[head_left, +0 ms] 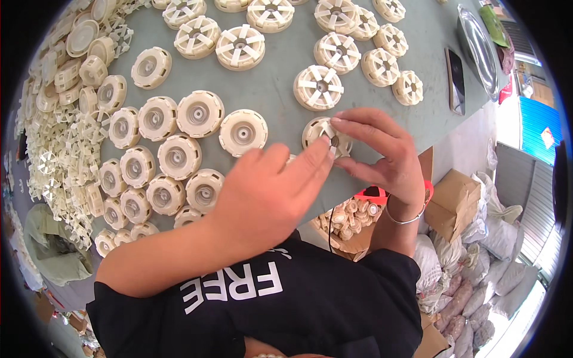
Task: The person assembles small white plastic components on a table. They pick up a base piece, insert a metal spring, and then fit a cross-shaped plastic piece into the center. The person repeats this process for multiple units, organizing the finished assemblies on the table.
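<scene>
Black T-shirt sleeves lowest in view, both forearms reaching up over a grey-green table point(271, 89)

Left hand point(268, 188) laid across from the left, fingers stretched nearly flat and close together, fingertips touching a cream plastic wheel point(319, 132) at the table's near edge; whether gripping anything underneath cannot be told. Right hand point(385, 155), silver bangle on the wrist, with fingers loosely curled, pinching that same wheel from the right, index finger over its top rim. Just left of the wheel, rows of cream round caps point(179, 156) lying side by side; beyond it, more spoked wheels point(319, 88) spread toward the far edge. Heap of loose cream spoke pieces point(51, 161) along the left side. Dark phone point(456, 80) and metal tray point(477, 51) at far right. Cardboard box of finished pieces point(349, 218) below the table edge
</scene>
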The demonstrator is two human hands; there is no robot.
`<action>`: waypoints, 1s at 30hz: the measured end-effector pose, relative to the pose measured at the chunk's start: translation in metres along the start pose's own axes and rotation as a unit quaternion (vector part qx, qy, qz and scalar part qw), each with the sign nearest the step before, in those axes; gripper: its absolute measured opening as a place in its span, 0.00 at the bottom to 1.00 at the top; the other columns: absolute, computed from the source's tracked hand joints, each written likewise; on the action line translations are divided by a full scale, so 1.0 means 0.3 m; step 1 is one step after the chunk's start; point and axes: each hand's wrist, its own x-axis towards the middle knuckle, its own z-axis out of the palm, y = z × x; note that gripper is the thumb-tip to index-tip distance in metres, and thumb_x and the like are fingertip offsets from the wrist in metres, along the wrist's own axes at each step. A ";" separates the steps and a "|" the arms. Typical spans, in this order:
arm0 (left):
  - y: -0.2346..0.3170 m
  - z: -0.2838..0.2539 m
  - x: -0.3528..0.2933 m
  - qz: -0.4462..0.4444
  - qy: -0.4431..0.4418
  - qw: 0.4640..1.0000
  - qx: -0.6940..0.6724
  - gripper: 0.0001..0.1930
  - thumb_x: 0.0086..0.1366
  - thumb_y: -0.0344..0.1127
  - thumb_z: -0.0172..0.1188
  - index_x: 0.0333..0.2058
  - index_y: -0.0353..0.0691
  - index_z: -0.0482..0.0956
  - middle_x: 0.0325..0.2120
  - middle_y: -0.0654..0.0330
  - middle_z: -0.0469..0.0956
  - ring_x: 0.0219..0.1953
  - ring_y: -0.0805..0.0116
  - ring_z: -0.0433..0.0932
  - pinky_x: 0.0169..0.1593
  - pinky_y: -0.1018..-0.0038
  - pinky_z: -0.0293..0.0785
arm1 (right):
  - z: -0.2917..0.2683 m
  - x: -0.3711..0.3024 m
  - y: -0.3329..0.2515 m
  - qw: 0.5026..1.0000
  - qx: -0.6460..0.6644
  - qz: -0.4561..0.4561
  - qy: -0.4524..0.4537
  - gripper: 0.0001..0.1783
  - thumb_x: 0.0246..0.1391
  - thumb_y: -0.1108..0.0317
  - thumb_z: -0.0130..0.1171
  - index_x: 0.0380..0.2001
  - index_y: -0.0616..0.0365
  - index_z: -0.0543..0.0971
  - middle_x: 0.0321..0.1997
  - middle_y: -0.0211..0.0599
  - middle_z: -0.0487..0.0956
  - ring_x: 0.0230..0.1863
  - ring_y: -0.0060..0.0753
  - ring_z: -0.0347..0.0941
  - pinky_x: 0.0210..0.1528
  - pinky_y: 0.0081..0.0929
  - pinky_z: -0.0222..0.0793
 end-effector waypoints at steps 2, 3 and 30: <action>0.026 0.009 -0.010 0.013 -0.017 0.999 0.031 0.24 0.56 0.30 0.63 0.53 0.35 0.85 0.57 0.60 0.81 0.32 0.66 0.71 0.35 0.70 0.71 | 0.002 0.007 -0.004 1.000 -0.013 0.002 -0.012 0.29 0.44 0.70 0.79 0.54 0.57 0.85 0.53 0.39 0.83 0.51 0.43 0.81 0.52 0.35 0.80; 0.030 0.017 -0.012 0.014 -0.016 0.999 0.041 0.24 0.56 0.30 0.62 0.54 0.35 0.85 0.58 0.60 0.81 0.31 0.67 0.70 0.34 0.70 0.70 | -0.001 0.004 -0.009 1.000 -0.019 0.006 -0.016 0.29 0.44 0.70 0.79 0.54 0.57 0.85 0.53 0.39 0.83 0.51 0.42 0.81 0.51 0.35 0.80; -0.293 -0.015 0.509 -0.113 -0.145 0.981 0.068 0.60 0.48 0.58 0.81 0.75 0.47 0.56 0.70 0.30 0.56 0.48 0.39 0.84 0.48 0.54 0.84 | 0.003 0.177 0.232 0.914 -0.333 0.196 0.127 0.76 0.27 0.22 0.76 0.78 0.42 0.59 0.83 0.57 0.50 0.83 0.71 0.39 0.74 0.77 0.47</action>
